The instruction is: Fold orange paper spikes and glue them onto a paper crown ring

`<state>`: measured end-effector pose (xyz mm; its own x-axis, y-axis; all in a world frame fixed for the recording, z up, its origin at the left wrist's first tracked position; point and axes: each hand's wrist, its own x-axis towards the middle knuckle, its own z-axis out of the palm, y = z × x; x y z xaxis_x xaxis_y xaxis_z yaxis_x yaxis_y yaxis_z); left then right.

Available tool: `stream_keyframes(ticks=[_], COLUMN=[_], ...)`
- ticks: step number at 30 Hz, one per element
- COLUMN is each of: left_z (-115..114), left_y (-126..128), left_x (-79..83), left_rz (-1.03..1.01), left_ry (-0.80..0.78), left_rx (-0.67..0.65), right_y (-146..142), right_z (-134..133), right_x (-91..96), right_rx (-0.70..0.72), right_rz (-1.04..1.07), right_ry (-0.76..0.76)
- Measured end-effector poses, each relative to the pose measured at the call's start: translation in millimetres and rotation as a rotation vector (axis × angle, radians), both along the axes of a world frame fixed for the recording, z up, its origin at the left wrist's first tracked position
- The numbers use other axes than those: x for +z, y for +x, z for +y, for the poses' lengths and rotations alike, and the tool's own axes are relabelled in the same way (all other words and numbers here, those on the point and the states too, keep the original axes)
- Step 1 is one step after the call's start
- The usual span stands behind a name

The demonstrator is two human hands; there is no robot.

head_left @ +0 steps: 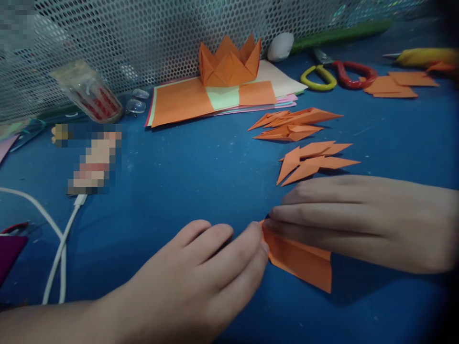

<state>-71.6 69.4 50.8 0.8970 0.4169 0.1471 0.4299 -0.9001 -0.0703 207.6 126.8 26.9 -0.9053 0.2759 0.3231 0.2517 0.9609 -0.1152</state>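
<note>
Between my two hands lies a small piece of orange paper (303,260) with a lengthwise crease, low on the blue table. My left hand (215,267) pinches its left end between thumb and fingers. Over its upper edge rests my right hand (344,217), fingers pressed together, the fingertips at the same left corner; its thumb is hidden. Just beyond my right hand lie several folded orange paper pieces (315,162), and a second group of folded pieces (294,124) sits farther back.
An orange paper crown (229,64) stands on stacked coloured paper (179,102) against a perforated metal panel (150,43). Scissors (353,76), orange squares (394,86) and a yellow-handled tool (423,57) lie back right. A jar (91,95), blurred-out object (95,162) and white cable (59,248) are left.
</note>
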Motion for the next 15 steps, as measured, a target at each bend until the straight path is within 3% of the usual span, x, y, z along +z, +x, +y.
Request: stream_keyframes(ticks=[6,10,15], left_z=[-0.9,-1.1,-1.2], left_y=[-0.2,-0.6,-1.4], left_x=[-2.1,-3.3,-2.6], left_rz=[-0.014,-0.023,-0.024], left_ry=[-0.001,-0.014,-0.029], left_rx=[-0.002,0.016,0.011], right_y=[-2.3,-4.6,-4.1], right_z=[-5.3,1.0,6.8], right_x=[3.8,6.4,7.2], right_rx=[-0.013,0.077,0.071], right_rz=[-0.011,0.035,0.04], right_ry=[0.04,0.142,0.142])
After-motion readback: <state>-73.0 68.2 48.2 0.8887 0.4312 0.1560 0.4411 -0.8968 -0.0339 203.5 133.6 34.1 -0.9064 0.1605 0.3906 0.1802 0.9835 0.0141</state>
